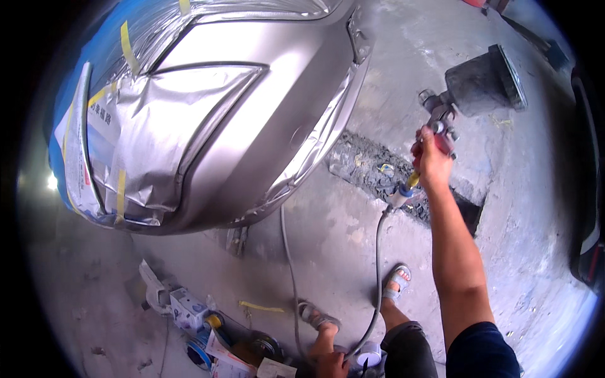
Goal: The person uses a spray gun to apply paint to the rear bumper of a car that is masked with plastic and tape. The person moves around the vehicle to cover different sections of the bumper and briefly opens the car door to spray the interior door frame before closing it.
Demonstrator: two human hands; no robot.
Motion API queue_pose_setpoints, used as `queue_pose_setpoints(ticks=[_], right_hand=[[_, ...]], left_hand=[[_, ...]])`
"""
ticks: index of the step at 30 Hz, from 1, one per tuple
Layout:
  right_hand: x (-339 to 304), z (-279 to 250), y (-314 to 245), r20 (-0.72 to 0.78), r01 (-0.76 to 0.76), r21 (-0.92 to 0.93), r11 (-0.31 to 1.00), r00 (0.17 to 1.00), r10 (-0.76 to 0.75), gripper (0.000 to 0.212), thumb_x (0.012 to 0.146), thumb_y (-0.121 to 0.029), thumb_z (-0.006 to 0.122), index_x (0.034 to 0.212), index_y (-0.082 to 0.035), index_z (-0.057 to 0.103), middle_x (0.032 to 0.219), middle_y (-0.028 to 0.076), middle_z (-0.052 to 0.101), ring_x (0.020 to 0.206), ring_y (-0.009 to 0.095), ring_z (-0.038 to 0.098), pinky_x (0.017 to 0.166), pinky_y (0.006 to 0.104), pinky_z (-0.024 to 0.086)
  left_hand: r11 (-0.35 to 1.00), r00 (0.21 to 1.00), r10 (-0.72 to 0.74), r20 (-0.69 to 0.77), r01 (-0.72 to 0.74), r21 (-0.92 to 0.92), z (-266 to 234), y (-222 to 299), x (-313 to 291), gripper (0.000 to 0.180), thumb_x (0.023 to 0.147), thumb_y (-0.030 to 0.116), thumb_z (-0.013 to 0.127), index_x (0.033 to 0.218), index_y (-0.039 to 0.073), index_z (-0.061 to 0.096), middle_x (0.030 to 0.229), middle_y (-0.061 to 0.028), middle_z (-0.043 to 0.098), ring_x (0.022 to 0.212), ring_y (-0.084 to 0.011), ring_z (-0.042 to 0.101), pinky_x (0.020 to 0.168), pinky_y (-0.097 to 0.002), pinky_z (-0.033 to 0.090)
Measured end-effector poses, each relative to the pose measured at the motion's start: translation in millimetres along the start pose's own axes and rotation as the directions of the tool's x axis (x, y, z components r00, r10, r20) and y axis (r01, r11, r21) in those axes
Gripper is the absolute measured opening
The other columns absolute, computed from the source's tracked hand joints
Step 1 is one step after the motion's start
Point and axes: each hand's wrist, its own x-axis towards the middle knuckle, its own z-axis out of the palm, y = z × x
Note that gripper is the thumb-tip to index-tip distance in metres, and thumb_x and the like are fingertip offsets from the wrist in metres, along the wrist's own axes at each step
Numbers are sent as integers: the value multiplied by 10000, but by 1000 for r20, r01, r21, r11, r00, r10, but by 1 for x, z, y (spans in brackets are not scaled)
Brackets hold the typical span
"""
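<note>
My right hand (435,160) is wrapped round the red handle of a spray gun (443,114), held out at arm's length on the right. A dark, paint-stained cup (482,82) is fixed to the gun and tips to the upper right. From the fitting below the handle, a grey air hose (380,252) hangs in a loop toward my legs. At the bottom edge my left hand (331,364) is closed on this hose, its fingers partly cut off. Left of the gun, with a gap between, stands a silver-painted car bumper (258,145), masked with paper, film and yellow tape.
A debris-filled trench (365,167) crosses the concrete floor beneath my right hand. At lower left lie a box (188,309), tape rolls, papers and cans. A white-lidded can (369,354) stands by my feet. Another dark vehicle (589,189) borders the right side.
</note>
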Motion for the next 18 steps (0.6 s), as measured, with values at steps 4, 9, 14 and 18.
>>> queue_pose_setpoints(ticks=[4, 9, 14, 18], right_hand=[[-89, 0, 28, 183, -2, -178, 984, 982, 36, 224, 831, -288, 565, 793, -68, 539, 611, 28, 559, 521, 100, 507, 471, 252, 396], [-249, -33, 62, 634, 162, -470, 868, 746, 205, 205, 825, -262, 520, 801, -63, 558, 726, 46, 574, 650, 138, 527, 575, 289, 420], [-341, -53, 67, 681, 95, -473, 876, 669, 296, 145, 826, -177, 496, 832, -53, 572, 772, 78, 587, 700, 180, 547, 613, 305, 430], [-335, -54, 56, 632, 254, -497, 830, 761, 145, 128, 826, -109, 477, 856, -46, 584, 808, 104, 598, 740, 214, 564, 643, 318, 439]], left_hand=[[993, 997, -64, 51, 69, -94, -8, -24, -23, 198, 704, 251, 644, 755, 69, 586, 682, -128, 584, 671, -344, 572, 575, -481, 414], [995, 964, -87, 253, 96, -24, -6, -78, -64, 196, 714, 274, 612, 791, 94, 610, 703, -126, 600, 688, -342, 579, 613, -483, 425], [998, 998, 55, 32, -56, 27, 6, -115, -102, 266, 733, 341, 555, 864, 124, 634, 736, -120, 612, 731, -337, 591, 660, -480, 439], [994, 903, -99, 418, 109, -1, -4, -116, -118, 243, 717, 302, 589, 836, 90, 603, 759, -122, 605, 759, -328, 583, 679, -481, 427]])
